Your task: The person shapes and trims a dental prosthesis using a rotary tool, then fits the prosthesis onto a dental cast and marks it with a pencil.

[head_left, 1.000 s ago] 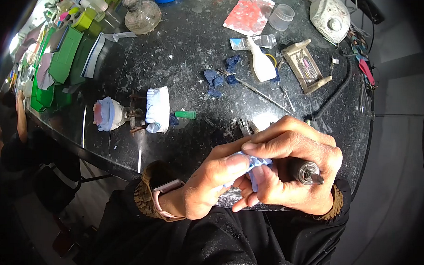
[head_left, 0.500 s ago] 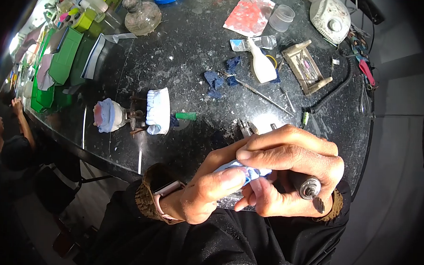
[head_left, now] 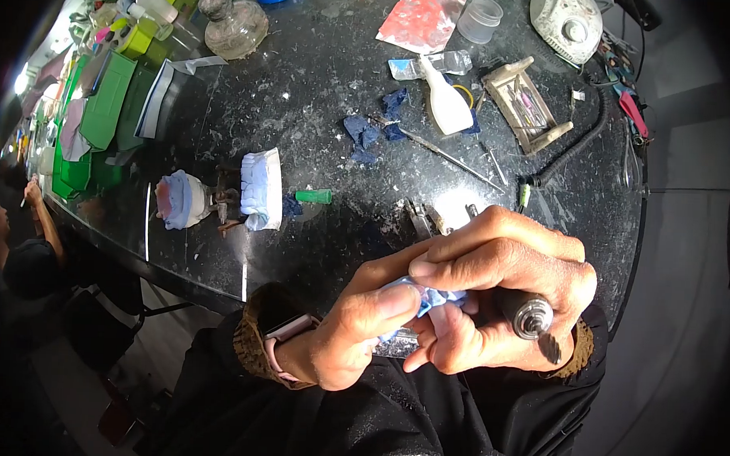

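Observation:
My left hand [head_left: 353, 328] is closed around a small blue-and-white dental piece [head_left: 433, 300], its thumb pressed on the near side. Fingers cover most of the piece, so its full shape is hidden. My right hand [head_left: 512, 269] wraps around a dark rotary handpiece [head_left: 531, 316], whose metal end points right. The right fingertips meet the left hand at the piece; the handpiece's working tip cannot be seen. Left of the hands, two dental casts lie on the bench: a blue-white one [head_left: 262, 191] and a blue one with a pinkish patch [head_left: 181, 200], joined by a brownish metal articulator [head_left: 227, 197].
Around the dark bench [head_left: 316, 250] lie a green cylinder [head_left: 314, 196], a white bottle [head_left: 447, 102], a long metal tool [head_left: 452, 160], a wooden holder [head_left: 526, 105] and a glass flask [head_left: 235, 30]. Green bins [head_left: 104, 106] stand left. Another person's arm [head_left: 45, 217] shows far left.
The view has shifted slightly, so bench items appear a little further left. Both hands keep their grips, with the piece turned only slightly between them.

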Demonstrator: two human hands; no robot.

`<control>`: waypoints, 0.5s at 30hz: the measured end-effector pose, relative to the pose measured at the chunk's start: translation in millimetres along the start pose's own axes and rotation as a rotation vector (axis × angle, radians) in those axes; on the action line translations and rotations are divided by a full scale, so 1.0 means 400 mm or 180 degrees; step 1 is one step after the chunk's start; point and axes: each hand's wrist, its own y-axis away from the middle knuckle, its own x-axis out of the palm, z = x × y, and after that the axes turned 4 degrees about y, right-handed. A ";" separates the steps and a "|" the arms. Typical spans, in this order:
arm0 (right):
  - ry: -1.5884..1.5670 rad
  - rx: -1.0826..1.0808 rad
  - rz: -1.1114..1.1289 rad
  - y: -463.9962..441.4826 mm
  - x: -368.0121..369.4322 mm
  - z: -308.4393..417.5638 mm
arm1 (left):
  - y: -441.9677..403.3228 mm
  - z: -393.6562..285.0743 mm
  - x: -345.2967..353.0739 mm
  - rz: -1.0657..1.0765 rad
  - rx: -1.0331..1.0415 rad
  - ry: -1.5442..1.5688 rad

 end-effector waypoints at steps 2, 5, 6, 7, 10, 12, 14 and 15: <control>-0.0073 0.0025 0.0042 -0.003 -0.004 -0.004 | 0.005 -0.009 0.013 -0.0145 -0.0106 0.0127; -0.0204 0.0132 0.0081 -0.006 -0.006 -0.008 | 0.012 -0.018 0.004 0.0019 -0.0344 0.0353; -0.0243 0.0231 0.0106 -0.007 -0.008 -0.003 | 0.014 -0.023 -0.004 0.0093 -0.0568 0.0538; -0.0263 0.0291 0.0125 -0.006 -0.010 -0.002 | 0.015 -0.025 0.000 0.0046 -0.0625 0.0560; -0.0289 0.0395 0.0185 -0.006 -0.014 -0.001 | 0.015 -0.028 0.001 0.0065 -0.0720 0.0695; -0.0310 0.0446 0.0250 -0.009 -0.019 0.004 | 0.013 -0.029 0.001 0.0122 -0.0693 0.0718; -0.0329 0.0454 0.0286 -0.012 -0.021 0.005 | 0.011 -0.031 0.009 0.0054 -0.0684 0.0640; -0.0333 0.0435 0.0285 -0.012 -0.020 0.003 | 0.011 -0.031 0.010 0.0043 -0.0683 0.0627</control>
